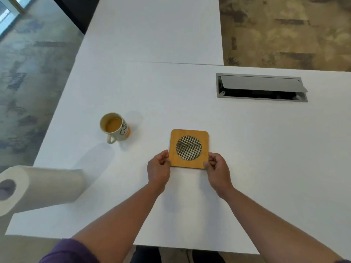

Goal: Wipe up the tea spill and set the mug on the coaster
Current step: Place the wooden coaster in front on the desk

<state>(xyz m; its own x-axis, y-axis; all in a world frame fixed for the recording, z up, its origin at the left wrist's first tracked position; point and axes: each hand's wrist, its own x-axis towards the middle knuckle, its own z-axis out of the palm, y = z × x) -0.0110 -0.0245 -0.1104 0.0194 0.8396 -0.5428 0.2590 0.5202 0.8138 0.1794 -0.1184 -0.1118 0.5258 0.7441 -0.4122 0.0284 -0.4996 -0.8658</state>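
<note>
A square wooden coaster with a round woven inset lies flat on the white table. My left hand pinches its near left corner and my right hand pinches its near right corner. A cream mug with tea in it stands upright to the coaster's left, its handle facing me, apart from both hands. I cannot make out a tea spill on the tabletop.
A paper towel roll lies on its side at the table's near left edge. An open grey cable hatch is set into the tabletop at the far right. Carpeted floor surrounds the table.
</note>
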